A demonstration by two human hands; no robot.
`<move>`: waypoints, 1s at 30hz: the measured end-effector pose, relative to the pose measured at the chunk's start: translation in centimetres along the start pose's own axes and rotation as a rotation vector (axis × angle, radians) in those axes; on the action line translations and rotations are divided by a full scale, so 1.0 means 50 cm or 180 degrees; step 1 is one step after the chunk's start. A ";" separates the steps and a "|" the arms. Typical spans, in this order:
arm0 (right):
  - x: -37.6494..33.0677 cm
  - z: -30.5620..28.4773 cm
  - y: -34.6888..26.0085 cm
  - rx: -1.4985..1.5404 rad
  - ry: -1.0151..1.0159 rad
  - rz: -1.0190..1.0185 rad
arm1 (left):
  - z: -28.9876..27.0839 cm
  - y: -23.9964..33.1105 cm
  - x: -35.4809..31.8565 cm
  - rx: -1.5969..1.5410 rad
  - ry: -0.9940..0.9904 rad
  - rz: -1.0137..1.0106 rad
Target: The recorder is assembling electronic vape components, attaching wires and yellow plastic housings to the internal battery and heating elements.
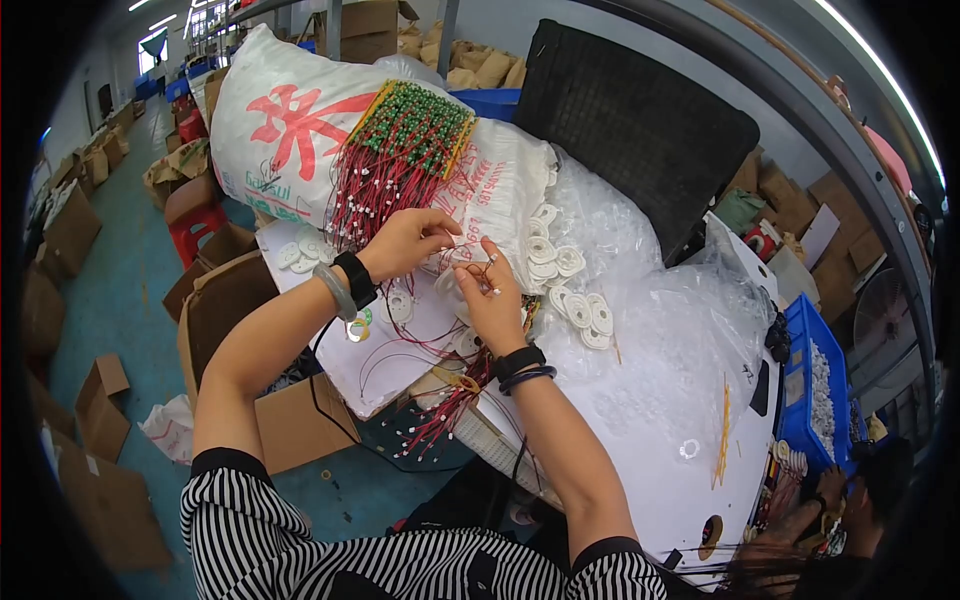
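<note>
Thin red wires point(466, 248) span the small gap between the two hands, with small white connectors point(493, 291) at the right hand's fingers. The left hand point(425, 240) is closed in a pinch on the wires; the right hand point(493, 305), near but apart from it, has its fingers bent around the connectors. The exact fingertip contact is too small to tell. Above the left hand, a panel of green circuit boards point(415, 118), trailing many red leads, rests on a white sack point(240, 130). Just right of the right hand lie white oval discs point(597, 314); beyond them spreads clear plastic sheeting point(625, 235). Below the hands, a bundle of red wires point(440, 420) hangs at the edge of the white table point(620, 440). Farther out, a black tray point(630, 120) stands tilted above and right of the hands, and a blue bin point(797, 385) sits well to their right.
</note>
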State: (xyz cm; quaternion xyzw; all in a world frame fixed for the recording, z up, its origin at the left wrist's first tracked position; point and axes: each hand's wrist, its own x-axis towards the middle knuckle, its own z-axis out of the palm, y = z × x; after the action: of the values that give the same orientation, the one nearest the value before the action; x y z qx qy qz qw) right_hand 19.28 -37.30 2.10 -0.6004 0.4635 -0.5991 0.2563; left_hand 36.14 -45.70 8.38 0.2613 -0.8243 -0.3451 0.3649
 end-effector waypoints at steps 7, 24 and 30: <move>-0.014 0.008 -0.051 -0.0315 -0.0196 -0.0485 | -0.011 -0.001 -0.015 -0.0387 -0.0018 -0.0430; 0.009 -0.030 -0.030 0.1564 0.0805 0.1404 | -0.037 -0.007 -0.032 0.1471 -0.0490 0.1049; 0.015 -0.043 0.027 0.1172 0.0842 0.0907 | -0.038 -0.003 -0.026 0.0889 -0.0382 0.0894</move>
State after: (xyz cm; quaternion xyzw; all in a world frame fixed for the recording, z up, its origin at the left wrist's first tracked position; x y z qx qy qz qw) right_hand 16.79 -38.01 1.63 -0.3889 0.4560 -0.7045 0.3802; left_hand 38.41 -45.63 8.67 0.1709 -0.9127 -0.1881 0.3200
